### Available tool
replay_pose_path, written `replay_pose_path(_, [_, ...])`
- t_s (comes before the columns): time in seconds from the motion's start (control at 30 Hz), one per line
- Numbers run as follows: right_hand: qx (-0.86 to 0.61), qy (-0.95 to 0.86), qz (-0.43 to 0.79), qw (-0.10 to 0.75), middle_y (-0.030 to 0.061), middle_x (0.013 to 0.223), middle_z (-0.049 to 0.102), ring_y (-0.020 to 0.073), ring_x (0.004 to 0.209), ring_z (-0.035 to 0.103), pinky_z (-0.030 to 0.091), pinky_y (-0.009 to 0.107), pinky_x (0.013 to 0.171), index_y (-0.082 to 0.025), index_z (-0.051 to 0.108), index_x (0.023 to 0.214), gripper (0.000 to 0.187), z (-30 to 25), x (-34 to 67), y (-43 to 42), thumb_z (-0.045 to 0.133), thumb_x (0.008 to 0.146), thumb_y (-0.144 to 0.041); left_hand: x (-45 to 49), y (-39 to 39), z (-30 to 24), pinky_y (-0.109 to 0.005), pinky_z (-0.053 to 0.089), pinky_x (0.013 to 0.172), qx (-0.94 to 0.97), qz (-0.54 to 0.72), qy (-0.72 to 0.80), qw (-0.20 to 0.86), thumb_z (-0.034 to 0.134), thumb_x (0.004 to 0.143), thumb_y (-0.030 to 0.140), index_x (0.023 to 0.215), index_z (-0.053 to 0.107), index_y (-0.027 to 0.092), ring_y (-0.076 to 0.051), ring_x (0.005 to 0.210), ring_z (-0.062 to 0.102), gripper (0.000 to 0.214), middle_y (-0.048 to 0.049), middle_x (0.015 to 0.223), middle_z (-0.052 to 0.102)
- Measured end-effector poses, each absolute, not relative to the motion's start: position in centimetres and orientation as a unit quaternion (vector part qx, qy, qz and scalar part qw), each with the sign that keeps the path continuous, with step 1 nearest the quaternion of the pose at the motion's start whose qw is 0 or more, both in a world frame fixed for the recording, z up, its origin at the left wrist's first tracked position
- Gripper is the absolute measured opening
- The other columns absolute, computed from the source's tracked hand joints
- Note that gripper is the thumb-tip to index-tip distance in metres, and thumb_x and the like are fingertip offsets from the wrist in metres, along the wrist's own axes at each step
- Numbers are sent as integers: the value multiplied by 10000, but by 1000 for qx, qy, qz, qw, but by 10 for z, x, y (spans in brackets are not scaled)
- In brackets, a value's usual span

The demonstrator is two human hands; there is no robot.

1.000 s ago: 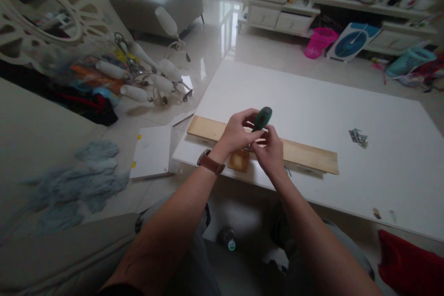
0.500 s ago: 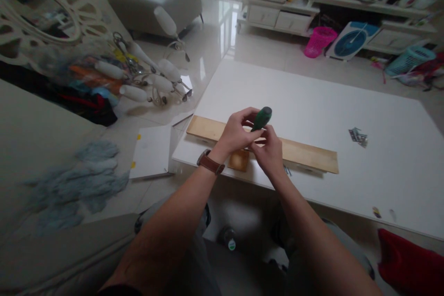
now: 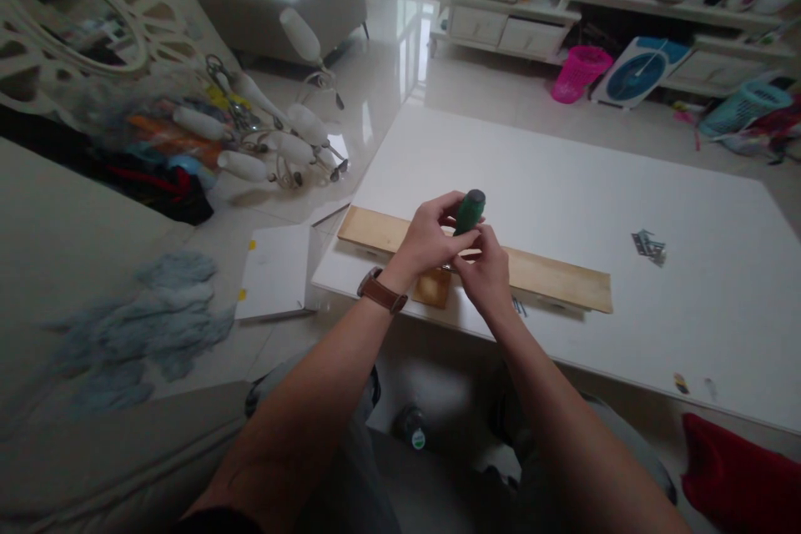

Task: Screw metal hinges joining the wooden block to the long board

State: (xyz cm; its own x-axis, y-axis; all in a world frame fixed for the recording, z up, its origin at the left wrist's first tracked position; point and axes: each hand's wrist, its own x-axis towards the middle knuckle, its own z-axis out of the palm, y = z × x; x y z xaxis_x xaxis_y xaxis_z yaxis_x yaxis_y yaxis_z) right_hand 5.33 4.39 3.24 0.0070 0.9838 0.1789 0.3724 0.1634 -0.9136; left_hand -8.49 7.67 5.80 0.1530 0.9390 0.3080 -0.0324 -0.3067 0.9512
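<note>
A long pale wooden plank lies across the near part of a white table. Over its middle, my left hand wears a brown watch strap and closes its fingers round a green-handled screwdriver, which points down at the plank. My right hand is closed just below the handle, pinching near the shaft where it meets the wood. A small square wooden block sits against the plank's near edge under my left wrist. The screwdriver's tip is hidden by my fingers.
A small heap of metal fittings lies on the table to the right. A white panel and a chandelier lie on the floor at left. A pink basket and a fan stand at the back. Something red is at the lower right.
The screwdriver handle has tipped slightly more upright. Both hands stay in the same spot over the plank.
</note>
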Motion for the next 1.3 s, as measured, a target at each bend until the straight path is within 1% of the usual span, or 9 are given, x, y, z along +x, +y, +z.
replay_pose_path(0.1, [-552,-621,327,450,47,983,787,213,751,745,633,377,688,-242,607,1125,362,31,53,43,654,766,-262,-84,78,55,-346,627,909,612,534,367,453,818,758,118,1049,710,165,-194,948,772,313,-50,972,785])
replay_pose_path(0.3, [-542,-630,315,460,50,1004,790,229,845,746,653,404,777,-254,596,1066,313,31,53,43,680,765,-258,-83,81,52,-307,626,865,621,536,354,449,819,767,123,1067,709,186,-170,939,755,326,-30,981,782])
replay_pose_path(0.5, [-563,-621,310,449,37,936,783,229,752,750,636,393,709,-256,602,1071,304,31,54,43,669,774,-260,-84,80,53,-314,625,874,626,535,352,445,817,762,106,1060,701,192,-170,935,757,332,-21,957,775])
replay_pose_path(0.73, [-543,-624,332,453,59,1059,808,239,874,763,660,408,793,-259,597,1101,369,34,52,42,687,744,-230,-82,80,54,-289,615,847,621,541,354,442,802,752,85,1037,694,187,-155,902,747,322,-12,935,770])
replay_pose_path(0.87, [-562,-614,325,448,57,996,803,234,790,750,649,405,745,-259,596,1059,310,34,53,43,659,756,-239,-83,80,54,-295,618,853,622,538,355,444,827,753,108,1045,695,192,-155,902,748,332,-14,938,773])
replay_pose_path(1.03, [-533,-636,318,458,84,1112,812,261,929,776,648,442,854,-255,631,1157,382,37,51,42,670,778,-238,-83,79,53,-305,621,867,626,538,352,442,829,758,119,1053,702,189,-156,903,744,328,-16,944,769])
replay_pose_path(1.1, [-533,-631,325,460,79,1097,810,260,926,771,652,432,834,-256,634,1130,375,35,51,43,697,761,-255,-83,79,53,-310,622,871,626,537,356,440,822,763,120,1043,702,186,-158,900,743,312,-16,932,764])
replay_pose_path(1.2, [-556,-611,331,455,42,947,792,246,808,759,645,399,725,-257,620,1066,339,31,53,44,698,737,-272,-83,79,54,-317,623,869,624,538,359,438,819,769,127,1025,695,183,-168,910,750,290,-17,921,758])
replay_pose_path(1.3, [-554,-614,325,458,37,943,794,245,783,775,635,398,716,-256,619,1116,371,30,55,43,670,749,-259,-84,78,55,-327,625,884,622,536,362,441,828,771,137,1020,689,179,-178,925,761,288,-22,926,759])
